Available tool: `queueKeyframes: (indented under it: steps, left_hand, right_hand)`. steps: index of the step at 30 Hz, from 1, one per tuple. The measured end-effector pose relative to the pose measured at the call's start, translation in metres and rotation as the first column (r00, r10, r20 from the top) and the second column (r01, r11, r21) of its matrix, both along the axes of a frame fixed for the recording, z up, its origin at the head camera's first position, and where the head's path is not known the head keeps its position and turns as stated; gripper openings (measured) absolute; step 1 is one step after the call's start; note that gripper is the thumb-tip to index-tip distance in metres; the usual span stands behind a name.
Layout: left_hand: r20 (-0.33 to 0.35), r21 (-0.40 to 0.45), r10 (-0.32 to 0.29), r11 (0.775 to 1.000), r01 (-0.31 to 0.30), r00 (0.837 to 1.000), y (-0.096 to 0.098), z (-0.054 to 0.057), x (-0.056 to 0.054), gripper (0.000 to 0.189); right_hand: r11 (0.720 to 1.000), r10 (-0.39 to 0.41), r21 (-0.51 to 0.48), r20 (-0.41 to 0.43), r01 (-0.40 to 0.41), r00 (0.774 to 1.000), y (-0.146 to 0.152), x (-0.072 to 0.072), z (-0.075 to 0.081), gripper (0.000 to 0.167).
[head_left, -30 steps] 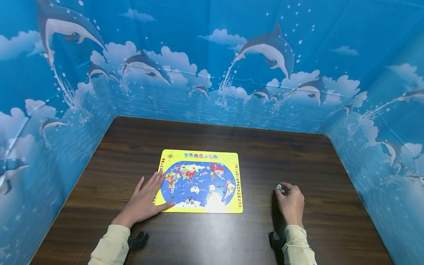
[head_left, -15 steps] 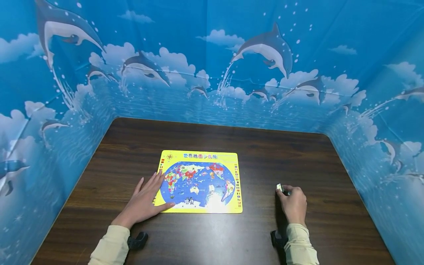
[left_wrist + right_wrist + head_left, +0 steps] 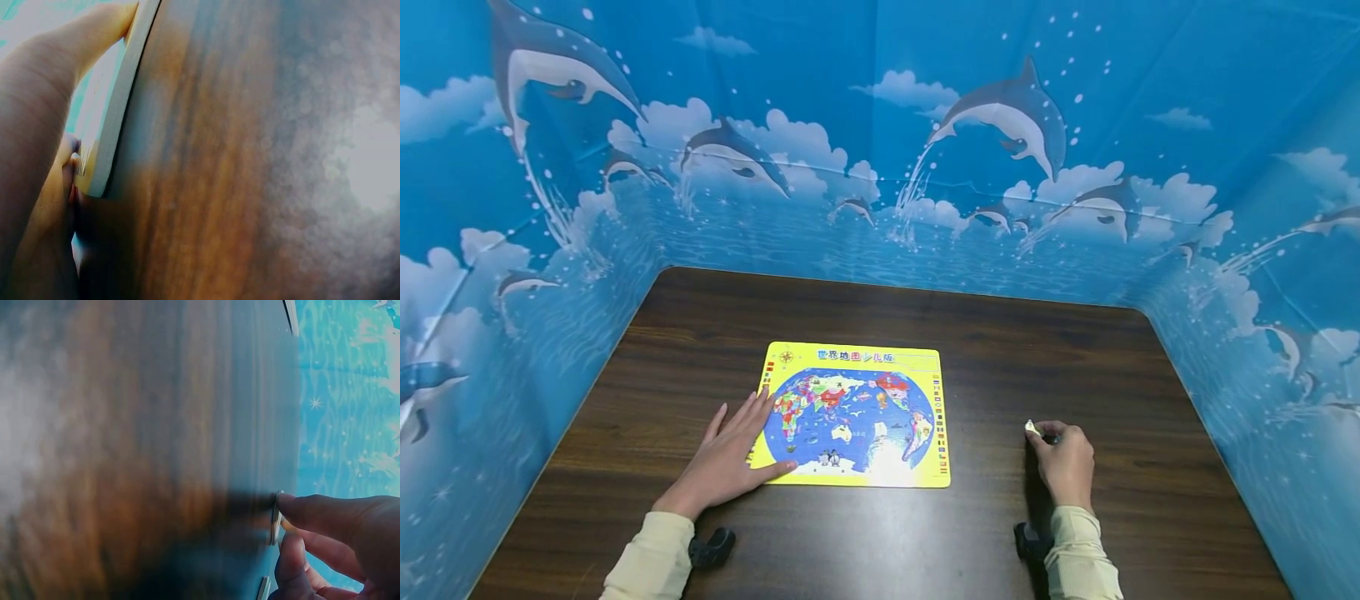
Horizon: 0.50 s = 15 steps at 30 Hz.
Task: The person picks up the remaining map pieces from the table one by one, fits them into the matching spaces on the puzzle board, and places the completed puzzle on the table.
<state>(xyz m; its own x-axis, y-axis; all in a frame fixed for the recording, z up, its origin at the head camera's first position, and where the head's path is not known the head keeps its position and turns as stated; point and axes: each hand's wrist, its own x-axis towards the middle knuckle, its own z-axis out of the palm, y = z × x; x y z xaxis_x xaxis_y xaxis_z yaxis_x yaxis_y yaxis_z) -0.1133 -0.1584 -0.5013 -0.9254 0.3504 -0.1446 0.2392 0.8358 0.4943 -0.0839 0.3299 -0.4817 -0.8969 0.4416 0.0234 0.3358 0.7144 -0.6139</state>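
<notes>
A yellow-bordered world map board (image 3: 880,360) lies flat on the dark wooden table. My left hand (image 3: 722,458) rests on its left side with fingers spread, the thumb over the lower left edge. In the left wrist view the thumb (image 3: 94,34) lies across the board's thick pale edge (image 3: 119,106). To the right of the board, my right hand (image 3: 1063,467) pinches a small thin puzzle piece (image 3: 1031,427), its face pale, between thumb and fingers. In the right wrist view the puzzle piece (image 3: 275,520) is seen edge-on. A second thin flat piece (image 3: 264,589) shows below; whether it is held is unclear.
The table (image 3: 1000,333) has a bare wooden top with glare at its near middle. A blue dolphin-printed cloth (image 3: 880,225) rises along its back and sides. A dark wrist device (image 3: 713,547) sits by the left cuff, another (image 3: 1028,542) by the right.
The right hand shifted slightly right and turned the puzzle piece between its fingers, so its visible face changed. The left hand and the map board stayed in place.
</notes>
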Motion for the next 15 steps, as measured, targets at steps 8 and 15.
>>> queueKeyframes:
  steps: [8, 15]
  left_hand:
    - [0.001, 0.005, 0.002, 1.0, -0.002, 1.0, -0.0003, -0.0004, 0.0008, 0.114]
    - [-0.005, -0.004, 0.001, 1.0, -0.001, 1.0, -0.0001, -0.0016, -0.0008, 0.114]
  right_hand:
    - [1.0, 0.005, -0.018, 0.0, -0.005, 1.0, 0.0011, -0.0016, 0.0016, 0.017]
    - [0.999, -0.011, -0.033, -0.005, 0.011, 1.0, 0.0009, -0.002, 0.0025, 0.018]
